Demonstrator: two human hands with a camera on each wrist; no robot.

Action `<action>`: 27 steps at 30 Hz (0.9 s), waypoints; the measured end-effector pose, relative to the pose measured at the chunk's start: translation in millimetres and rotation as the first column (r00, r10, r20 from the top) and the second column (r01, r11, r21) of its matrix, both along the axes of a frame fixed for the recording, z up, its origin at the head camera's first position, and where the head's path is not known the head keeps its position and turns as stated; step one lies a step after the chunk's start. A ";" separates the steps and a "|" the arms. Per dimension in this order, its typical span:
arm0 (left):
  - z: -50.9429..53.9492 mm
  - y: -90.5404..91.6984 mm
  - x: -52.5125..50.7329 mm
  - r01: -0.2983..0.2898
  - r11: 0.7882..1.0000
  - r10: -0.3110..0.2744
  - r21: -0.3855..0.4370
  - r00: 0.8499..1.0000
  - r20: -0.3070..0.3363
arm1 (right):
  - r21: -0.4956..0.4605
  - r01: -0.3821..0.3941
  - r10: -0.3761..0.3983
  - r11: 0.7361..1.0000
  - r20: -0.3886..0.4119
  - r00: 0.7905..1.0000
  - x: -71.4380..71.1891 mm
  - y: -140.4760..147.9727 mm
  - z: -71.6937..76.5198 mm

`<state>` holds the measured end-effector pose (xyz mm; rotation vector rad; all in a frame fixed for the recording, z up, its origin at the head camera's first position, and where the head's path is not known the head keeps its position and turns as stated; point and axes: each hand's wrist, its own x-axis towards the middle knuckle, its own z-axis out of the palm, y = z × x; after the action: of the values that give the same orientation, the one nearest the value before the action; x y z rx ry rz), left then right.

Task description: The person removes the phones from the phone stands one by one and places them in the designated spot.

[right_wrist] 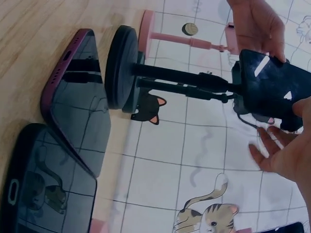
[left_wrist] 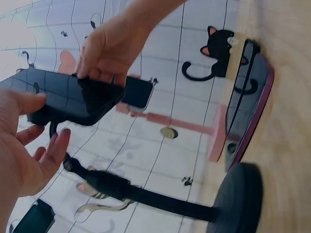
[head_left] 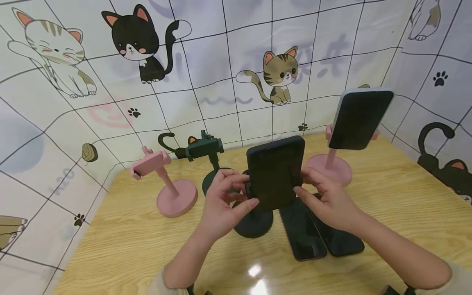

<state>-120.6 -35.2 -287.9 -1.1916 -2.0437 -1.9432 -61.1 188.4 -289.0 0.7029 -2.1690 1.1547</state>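
A black phone (head_left: pixel 275 172) stands tilted upright at the holder of a black phone stand (head_left: pixel 253 226), whose round base rests on the table. My left hand (head_left: pixel 225 205) grips the phone's left edge, thumb on the front and fingers at the black clamp behind it. On the opposite edge my right hand (head_left: pixel 330 200) pinches the phone low down, its thumb at the screen side. In the right wrist view the stand's pole (right_wrist: pixel 180 76) leads up to the back of the phone. Whether the clamp arms fully hold the phone cannot be seen.
Two dark phones (head_left: pixel 303 231) lie side by side right of the black base. Behind stand a pink stand (head_left: pixel 177 198) and a dark green stand (head_left: pixel 204 148). Another pink stand (head_left: pixel 333 168), at the right, carries a phone (head_left: pixel 359 119). Cat-patterned cloth (head_left: pixel 221 61) encloses the table.
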 end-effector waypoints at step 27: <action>18.4 18.5 -57.4 0.533 0.811 -0.585 -0.243 0.753 -0.300 | 0.103 0.500 -0.381 0.860 -0.521 0.763 -8.9 -79.6 51.8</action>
<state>-178.0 -16.8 -269.5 -2.2250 -1.7752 -1.5831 -70.0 108.8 -237.2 0.4640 -1.8953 0.4096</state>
